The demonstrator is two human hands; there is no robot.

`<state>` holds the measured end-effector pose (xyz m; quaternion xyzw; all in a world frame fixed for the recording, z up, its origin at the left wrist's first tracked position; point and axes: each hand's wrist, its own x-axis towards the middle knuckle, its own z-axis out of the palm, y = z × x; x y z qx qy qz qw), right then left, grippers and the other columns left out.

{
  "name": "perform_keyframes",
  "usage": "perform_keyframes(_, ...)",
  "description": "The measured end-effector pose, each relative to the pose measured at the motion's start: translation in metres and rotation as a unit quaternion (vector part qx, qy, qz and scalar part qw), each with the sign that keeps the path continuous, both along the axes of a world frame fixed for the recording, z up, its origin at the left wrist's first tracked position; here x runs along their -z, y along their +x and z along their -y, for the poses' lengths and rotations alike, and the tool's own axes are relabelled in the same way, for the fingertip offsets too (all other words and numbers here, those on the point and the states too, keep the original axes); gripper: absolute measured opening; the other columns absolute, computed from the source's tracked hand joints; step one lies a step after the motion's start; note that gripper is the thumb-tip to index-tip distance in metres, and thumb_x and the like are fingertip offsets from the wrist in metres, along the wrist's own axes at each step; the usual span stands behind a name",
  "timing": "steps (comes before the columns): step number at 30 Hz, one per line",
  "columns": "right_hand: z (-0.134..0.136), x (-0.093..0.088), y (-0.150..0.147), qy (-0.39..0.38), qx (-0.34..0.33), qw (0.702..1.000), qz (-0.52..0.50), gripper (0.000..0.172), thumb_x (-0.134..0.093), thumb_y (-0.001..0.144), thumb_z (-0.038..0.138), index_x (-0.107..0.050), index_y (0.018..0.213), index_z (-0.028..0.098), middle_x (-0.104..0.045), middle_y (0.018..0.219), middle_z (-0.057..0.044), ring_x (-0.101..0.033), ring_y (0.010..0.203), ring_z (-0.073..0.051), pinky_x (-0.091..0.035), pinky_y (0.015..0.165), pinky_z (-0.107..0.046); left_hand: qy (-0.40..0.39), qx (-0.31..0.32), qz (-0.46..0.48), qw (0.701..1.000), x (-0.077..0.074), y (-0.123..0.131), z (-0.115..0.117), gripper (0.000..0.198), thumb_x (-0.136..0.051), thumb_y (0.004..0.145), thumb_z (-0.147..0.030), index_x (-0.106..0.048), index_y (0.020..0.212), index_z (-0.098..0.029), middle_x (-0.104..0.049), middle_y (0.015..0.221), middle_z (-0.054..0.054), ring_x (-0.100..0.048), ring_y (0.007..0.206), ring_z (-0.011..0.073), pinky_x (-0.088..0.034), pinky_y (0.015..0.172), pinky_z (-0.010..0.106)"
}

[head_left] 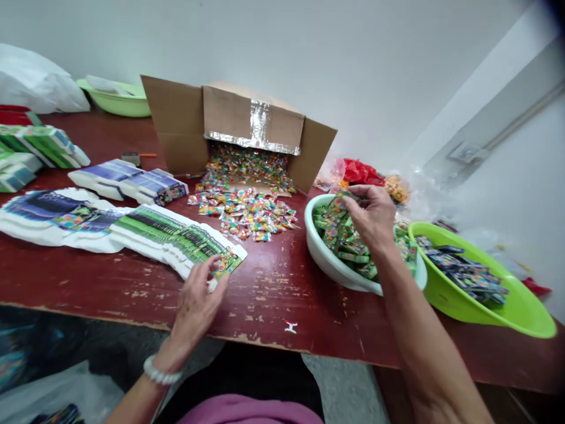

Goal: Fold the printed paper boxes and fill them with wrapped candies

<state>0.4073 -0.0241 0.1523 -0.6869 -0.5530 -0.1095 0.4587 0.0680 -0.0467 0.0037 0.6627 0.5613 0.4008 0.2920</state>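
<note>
My left hand (200, 297), wearing a white bead bracelet (162, 371), rests at the near end of a fanned row of flat green printed cartons (176, 235). Its fingers are apart and touch the end carton. Over a white basin (322, 262) at the right is my right hand (373, 215), thumb and fingers closed on a small green candy box (341, 203). Below it, similar green boxes (353, 256) fill the basin. Between the hands, wrapped candies (253, 215) spill from an open cardboard box (176, 126).
A lime-green basin (525, 306) with dark blue boxes (468, 271) stands at the right. Blue flat cartons (128, 179) and green ones (48, 144) are stacked left. Behind are a pale green basin (119, 106) and a white bag (39, 82). The red table's (273, 312) front edge is chipped.
</note>
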Motion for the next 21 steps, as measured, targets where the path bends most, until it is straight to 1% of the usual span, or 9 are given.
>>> perform_keyframes(2,-0.018,-0.001,0.023,-0.063,0.068,0.991,0.096,0.02,-0.069,0.081,0.025,-0.074,0.097,0.014,-0.067,0.102,-0.014,-0.062,0.087,-0.023,-0.047,0.084,-0.041,0.083,-0.03,-0.185,0.979,0.005,-0.009,-0.015,0.047,-0.051,0.092,-0.042,-0.056,0.131,-0.016,-0.06,0.119,0.018,-0.055,0.11,0.034,-0.045,0.093,0.046)
perform_keyframes(4,-0.029,0.003,0.034,-0.134,0.117,0.967,0.181,0.015,-0.067,0.084,0.025,-0.076,0.088,0.014,-0.068,0.099,-0.018,-0.06,0.095,-0.03,-0.041,0.085,-0.05,0.092,-0.046,-0.337,0.936,0.004,-0.012,-0.021,0.05,-0.051,0.093,-0.044,-0.056,0.132,-0.014,-0.059,0.122,0.021,-0.053,0.108,0.0375,-0.045,0.087,0.048)
perform_keyframes(6,-0.033,0.008,0.038,-0.174,0.132,0.949,0.226,0.02,-0.065,0.087,0.028,-0.076,0.077,0.014,-0.068,0.096,-0.021,-0.057,0.102,-0.036,-0.036,0.084,-0.057,0.073,-0.046,-0.433,0.897,-0.001,-0.01,-0.022,0.048,-0.053,0.092,-0.047,-0.059,0.127,-0.015,-0.058,0.12,0.02,-0.052,0.104,0.0379,-0.044,0.08,0.045)
perform_keyframes(9,-0.03,0.006,0.037,-0.186,0.12,0.946,0.237,0.025,-0.067,0.088,0.031,-0.074,0.07,0.016,-0.069,0.095,-0.022,-0.053,0.106,-0.04,-0.031,0.084,-0.063,0.068,-0.034,-0.487,0.87,-0.007,-0.003,-0.019,0.039,-0.056,0.091,-0.047,-0.064,0.117,-0.019,-0.058,0.114,0.018,-0.051,0.102,0.037,-0.042,0.078,0.044)
perform_keyframes(13,-0.015,0.004,0.012,-0.13,0.096,0.951,0.262,0.019,-0.066,0.09,0.032,-0.075,0.084,0.017,-0.068,0.098,-0.019,-0.051,0.107,-0.039,-0.032,0.087,-0.062,0.077,-0.024,-0.487,0.87,-0.008,-0.002,-0.018,0.033,-0.057,0.092,-0.044,-0.065,0.114,-0.021,-0.058,0.111,0.017,-0.05,0.102,0.0374,-0.04,0.078,0.045)
perform_keyframes(14,-0.01,0.01,-0.003,-0.107,0.067,0.957,0.26,0.019,-0.064,0.091,0.033,-0.075,0.089,0.017,-0.068,0.099,-0.018,-0.052,0.106,-0.037,-0.035,0.088,-0.059,0.078,-0.022,-0.484,0.871,-0.007,-0.002,-0.018,0.032,-0.057,0.092,-0.044,-0.066,0.113,-0.021,-0.058,0.111,0.017,-0.05,0.102,0.0374,-0.04,0.078,0.044)
perform_keyframes(16,-0.002,0.033,-0.043,-0.087,-0.031,0.967,0.236,0.019,-0.06,0.093,0.032,-0.073,0.094,0.018,-0.068,0.099,-0.015,-0.055,0.1,-0.032,-0.042,0.087,-0.05,0.083,-0.022,-0.483,0.871,-0.004,-0.003,-0.018,0.034,-0.057,0.092,-0.045,-0.066,0.114,-0.021,-0.058,0.112,0.017,-0.05,0.103,0.0374,-0.04,0.078,0.045)
perform_keyframes(18,0.002,0.068,-0.091,-0.141,-0.152,0.96,0.187,0.016,-0.059,0.092,0.029,-0.071,0.099,0.021,-0.068,0.098,-0.011,-0.058,0.094,-0.027,-0.047,0.084,-0.042,0.088,-0.026,-0.486,0.869,0.0,-0.004,-0.017,0.037,-0.055,0.093,-0.046,-0.064,0.119,-0.021,-0.058,0.115,0.017,-0.05,0.103,0.0372,-0.041,0.078,0.045)
perform_keyframes(21,-0.002,0.122,-0.152,-0.277,-0.163,0.939,0.12,0.026,-0.062,0.093,0.036,-0.067,0.113,0.021,-0.066,0.11,-0.015,-0.06,0.096,-0.029,-0.048,0.082,-0.041,0.095,-0.03,-0.492,0.865,0.005,-0.004,-0.016,0.043,-0.052,0.094,-0.047,-0.06,0.128,-0.022,-0.057,0.122,0.018,-0.05,0.104,0.0365,-0.041,0.078,0.045)
